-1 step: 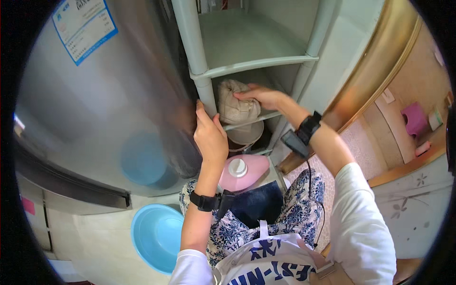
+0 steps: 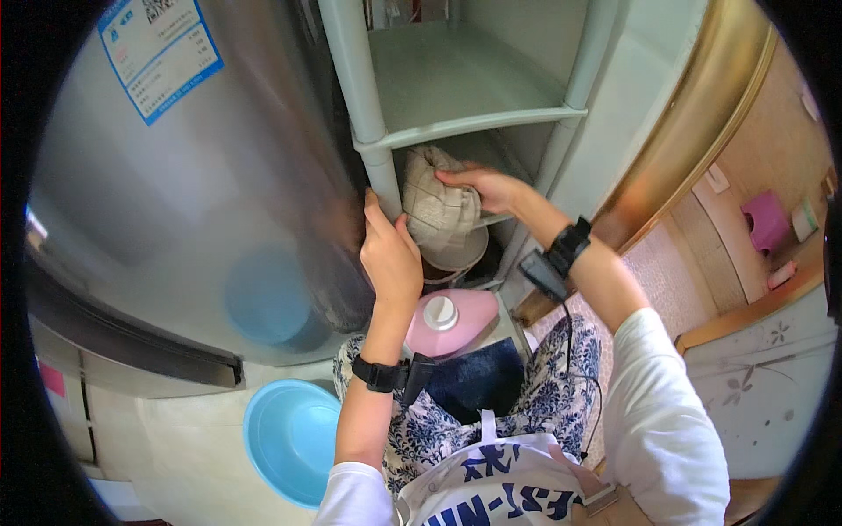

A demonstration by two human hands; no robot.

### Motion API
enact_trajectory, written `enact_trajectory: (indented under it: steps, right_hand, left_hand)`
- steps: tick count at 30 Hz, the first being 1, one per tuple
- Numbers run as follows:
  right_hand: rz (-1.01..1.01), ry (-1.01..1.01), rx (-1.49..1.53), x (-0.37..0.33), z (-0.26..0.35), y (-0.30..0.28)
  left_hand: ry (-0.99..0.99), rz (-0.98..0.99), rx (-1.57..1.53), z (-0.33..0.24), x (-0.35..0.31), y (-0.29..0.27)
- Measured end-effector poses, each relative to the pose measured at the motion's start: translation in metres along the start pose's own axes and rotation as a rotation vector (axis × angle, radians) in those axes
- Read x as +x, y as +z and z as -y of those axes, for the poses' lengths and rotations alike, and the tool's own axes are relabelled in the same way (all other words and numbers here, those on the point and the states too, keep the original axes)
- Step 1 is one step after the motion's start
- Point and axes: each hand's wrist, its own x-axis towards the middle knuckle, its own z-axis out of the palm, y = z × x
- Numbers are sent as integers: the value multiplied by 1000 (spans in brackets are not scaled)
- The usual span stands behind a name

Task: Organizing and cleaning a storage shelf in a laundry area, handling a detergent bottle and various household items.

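A pale green plastic shelf unit (image 2: 474, 118) stands beside a steel fridge (image 2: 175, 219). My left hand (image 2: 388, 254) wraps around the unit's front left post (image 2: 364, 105), just under the upper shelf. My right hand (image 2: 484, 187) reaches into the lower level and grips the top of a beige checked cloth bundle (image 2: 436, 215). The bundle rests on a pale rounded brim or bowl (image 2: 456, 256). Both wrists carry black bands, and a small black device hangs from the right one.
A pink bottle with a white cap (image 2: 452, 320) and a dark blue cloth (image 2: 478, 381) lie below the hands, over my flowered lap. A light blue basin (image 2: 294, 438) sits on the floor at the lower left. A wooden door frame (image 2: 693, 131) runs along the right.
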Motion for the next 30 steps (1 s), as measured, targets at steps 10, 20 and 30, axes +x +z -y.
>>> enact_trajectory:
  steps: [10,20,30]
  right_hand:
    - [-202,-253,-495,-112,33,-2]
    - [-313,-251,-1423,2,-27,3]
    - [-72,-279,-301,-37,-17,27]
  left_hand:
    - [38,9,-48,5,-2,2]
    - [59,-9,-11,10,-3,9]
    - [31,-37,1,0,0,10]
